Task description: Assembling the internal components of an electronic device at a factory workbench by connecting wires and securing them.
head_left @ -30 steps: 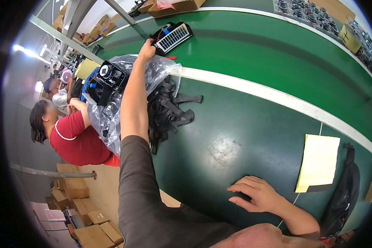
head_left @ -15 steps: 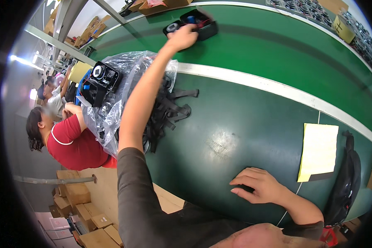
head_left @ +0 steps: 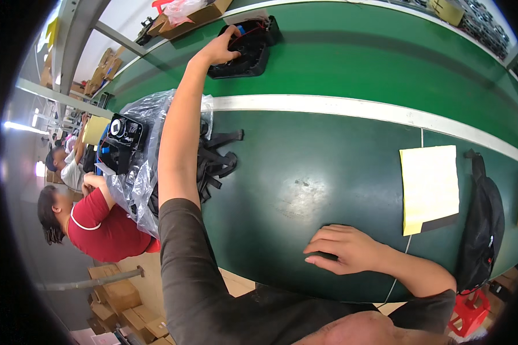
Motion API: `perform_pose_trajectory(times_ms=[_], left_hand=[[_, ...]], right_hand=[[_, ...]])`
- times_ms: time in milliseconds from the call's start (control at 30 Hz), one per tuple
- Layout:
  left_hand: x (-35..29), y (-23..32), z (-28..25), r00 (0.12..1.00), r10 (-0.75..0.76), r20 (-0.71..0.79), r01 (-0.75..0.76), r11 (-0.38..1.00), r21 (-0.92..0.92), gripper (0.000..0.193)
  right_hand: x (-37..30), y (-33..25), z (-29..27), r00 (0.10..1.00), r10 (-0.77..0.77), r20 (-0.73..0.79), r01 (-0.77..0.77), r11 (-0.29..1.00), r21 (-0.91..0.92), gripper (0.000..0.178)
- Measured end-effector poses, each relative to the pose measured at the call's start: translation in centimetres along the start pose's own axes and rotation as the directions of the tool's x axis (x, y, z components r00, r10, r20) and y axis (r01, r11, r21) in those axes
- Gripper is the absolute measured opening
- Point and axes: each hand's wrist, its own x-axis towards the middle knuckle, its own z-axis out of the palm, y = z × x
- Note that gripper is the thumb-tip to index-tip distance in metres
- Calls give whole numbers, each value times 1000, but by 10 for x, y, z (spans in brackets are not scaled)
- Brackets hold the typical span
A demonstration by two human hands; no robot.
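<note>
My left hand (head_left: 220, 49) reaches far across to an open black plastic case (head_left: 248, 63) on the far bright-green surface. Its fingers curl over the left side of the case, with the thumb apart from the index finger; part of the grip is hidden. Inside the case I see a small blue part (head_left: 240, 30) and thin red wire. My right hand (head_left: 344, 249) rests on the near dark-green tabletop (head_left: 293, 155), fingers loosely bent and apart, holding nothing. Nearest to it is a yellow sheet (head_left: 430, 187) with a dark strip along its lower edge.
Black straps (head_left: 216, 164) lie beside a clear plastic bag (head_left: 141, 195) on the left, near another open black case (head_left: 121, 141). A co-worker in red (head_left: 106, 227) sits there. A black pouch (head_left: 482, 224) lies at the right. A white strip (head_left: 316, 103) divides the surfaces.
The black case has come nearer to me and turned, with my left hand at its left side. Its round-faced part no longer shows. My right hand stays on the table; the whole view has shifted.
</note>
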Motion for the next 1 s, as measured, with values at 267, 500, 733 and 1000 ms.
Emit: perform_pose_trajectory(times_ms=[267,500,733,1000], left_hand=[[-15,14,8,981,-168,-94,180,974,136,49],[-40,95,-8,979,122,-163,-56,931,362,36],[-151,264,0,930,313,-191,-303,949,81,23],[-293,371,43,899,429,85,-422,902,-93,17]], right_hand=[[5,11,4,996,-75,-55,75,997,-3,15],[2,6,6,995,-99,-24,98,995,-32,13],[-2,-9,3,931,-116,-347,139,989,42,5],[-41,-94,-49,770,73,-634,-76,997,22,20]])
